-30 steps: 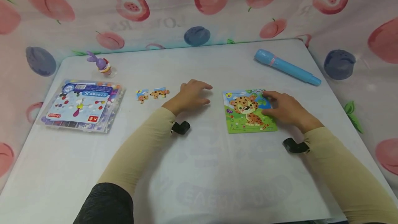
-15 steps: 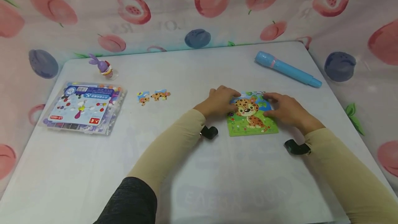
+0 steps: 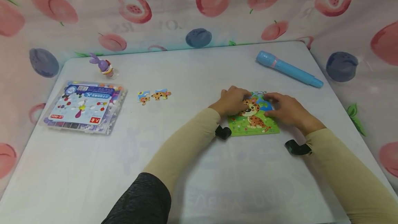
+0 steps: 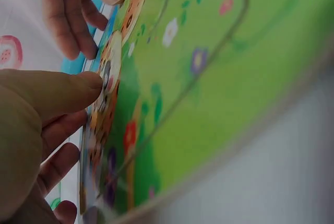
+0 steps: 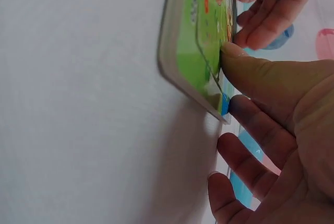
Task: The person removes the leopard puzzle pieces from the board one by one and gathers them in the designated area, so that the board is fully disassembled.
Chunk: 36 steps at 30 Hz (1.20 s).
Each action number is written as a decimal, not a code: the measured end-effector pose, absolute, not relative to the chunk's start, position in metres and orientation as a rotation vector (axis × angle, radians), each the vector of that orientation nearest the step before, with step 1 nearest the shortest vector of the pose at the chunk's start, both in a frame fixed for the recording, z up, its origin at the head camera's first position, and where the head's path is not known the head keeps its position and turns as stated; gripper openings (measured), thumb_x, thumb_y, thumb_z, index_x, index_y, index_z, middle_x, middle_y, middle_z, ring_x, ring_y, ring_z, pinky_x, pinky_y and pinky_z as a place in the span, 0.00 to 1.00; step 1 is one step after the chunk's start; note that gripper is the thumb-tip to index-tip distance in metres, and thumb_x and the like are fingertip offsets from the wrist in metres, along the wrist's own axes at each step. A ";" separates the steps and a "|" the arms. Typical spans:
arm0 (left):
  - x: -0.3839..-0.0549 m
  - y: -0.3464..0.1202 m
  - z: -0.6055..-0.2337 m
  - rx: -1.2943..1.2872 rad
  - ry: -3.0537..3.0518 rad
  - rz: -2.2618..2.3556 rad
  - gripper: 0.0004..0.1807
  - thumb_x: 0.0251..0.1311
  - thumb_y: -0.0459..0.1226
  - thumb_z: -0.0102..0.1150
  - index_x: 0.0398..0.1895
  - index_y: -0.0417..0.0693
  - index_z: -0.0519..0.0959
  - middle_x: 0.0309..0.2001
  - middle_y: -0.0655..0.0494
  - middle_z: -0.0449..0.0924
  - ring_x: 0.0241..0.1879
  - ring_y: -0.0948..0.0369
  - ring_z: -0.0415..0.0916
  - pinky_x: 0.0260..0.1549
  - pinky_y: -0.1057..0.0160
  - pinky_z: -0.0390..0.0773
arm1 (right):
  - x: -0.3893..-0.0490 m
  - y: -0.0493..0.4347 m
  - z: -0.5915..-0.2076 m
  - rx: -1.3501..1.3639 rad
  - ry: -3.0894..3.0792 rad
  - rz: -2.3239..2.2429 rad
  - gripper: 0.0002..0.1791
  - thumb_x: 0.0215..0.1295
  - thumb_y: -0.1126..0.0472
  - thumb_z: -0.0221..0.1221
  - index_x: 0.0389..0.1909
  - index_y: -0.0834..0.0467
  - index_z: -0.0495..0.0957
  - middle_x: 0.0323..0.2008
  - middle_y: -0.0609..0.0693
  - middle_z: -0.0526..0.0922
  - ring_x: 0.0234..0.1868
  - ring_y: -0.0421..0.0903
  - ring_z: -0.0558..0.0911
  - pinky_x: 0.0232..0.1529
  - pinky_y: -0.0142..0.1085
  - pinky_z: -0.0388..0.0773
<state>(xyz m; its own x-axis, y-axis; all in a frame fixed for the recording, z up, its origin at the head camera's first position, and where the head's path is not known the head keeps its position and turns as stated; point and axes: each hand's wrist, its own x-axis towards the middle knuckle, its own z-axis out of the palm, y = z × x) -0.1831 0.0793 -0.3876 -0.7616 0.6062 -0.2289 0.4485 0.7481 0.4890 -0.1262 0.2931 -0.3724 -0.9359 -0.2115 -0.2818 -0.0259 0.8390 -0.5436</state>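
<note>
A square jigsaw puzzle (image 3: pixel 261 127) with a cartoon leopard on green grass lies right of the table's middle. My left hand (image 3: pixel 232 101) reaches over its upper left part; in the left wrist view the thumb (image 4: pixel 83 91) touches the leopard's face, fingers slightly bent beyond it. At the puzzle's right side rests my right hand (image 3: pixel 287 110), its thumb (image 5: pixel 235 51) on the surface and its fingers spread along the edge. Two loose puzzle pieces (image 3: pixel 161 94), showing leopard spots and blue sky, lie side by side to the left of the puzzle.
A clear plastic case (image 3: pixel 82 106) with a blue-and-white label lies at the left. Behind it stands a small purple rabbit figure (image 3: pixel 103 65). A light blue tube-shaped object (image 3: pixel 289 68) lies at the back right. A fruit-print curtain (image 3: pixel 168 6) hangs behind the table.
My left hand has moved right, from between the loose pieces and the puzzle onto the puzzle's upper left part. The right hand has stayed at the puzzle's right side.
</note>
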 end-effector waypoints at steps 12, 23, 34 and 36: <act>-0.181 0.092 -0.389 0.768 2.565 0.584 0.25 0.71 0.43 0.56 0.71 0.63 0.72 0.64 0.67 0.74 0.65 0.61 0.62 0.50 0.58 0.61 | -0.124 0.292 -0.371 -0.170 2.693 -0.791 0.36 0.65 0.60 0.66 0.71 0.63 0.65 0.60 0.71 0.71 0.65 0.69 0.65 0.64 0.64 0.57; -0.185 0.097 -0.389 0.681 2.526 0.706 0.25 0.67 0.39 0.62 0.67 0.58 0.74 0.64 0.65 0.74 0.63 0.61 0.65 0.55 0.56 0.60 | -0.123 0.292 -0.372 -0.158 2.666 -0.811 0.37 0.65 0.61 0.66 0.73 0.63 0.62 0.62 0.71 0.70 0.67 0.70 0.62 0.65 0.65 0.55; -0.185 0.099 -0.391 0.724 2.527 0.767 0.27 0.67 0.35 0.61 0.69 0.56 0.72 0.65 0.63 0.72 0.65 0.61 0.64 0.59 0.56 0.61 | -0.127 0.292 -0.371 -0.143 2.653 -0.761 0.46 0.65 0.58 0.67 0.76 0.65 0.53 0.66 0.73 0.65 0.67 0.69 0.63 0.66 0.65 0.56; -0.184 0.098 -0.391 0.747 2.522 0.783 0.27 0.67 0.34 0.60 0.70 0.54 0.71 0.66 0.62 0.71 0.66 0.60 0.64 0.61 0.56 0.61 | -0.128 0.292 -0.372 -0.141 2.651 -0.766 0.45 0.65 0.58 0.67 0.76 0.65 0.53 0.66 0.73 0.65 0.68 0.69 0.62 0.66 0.65 0.56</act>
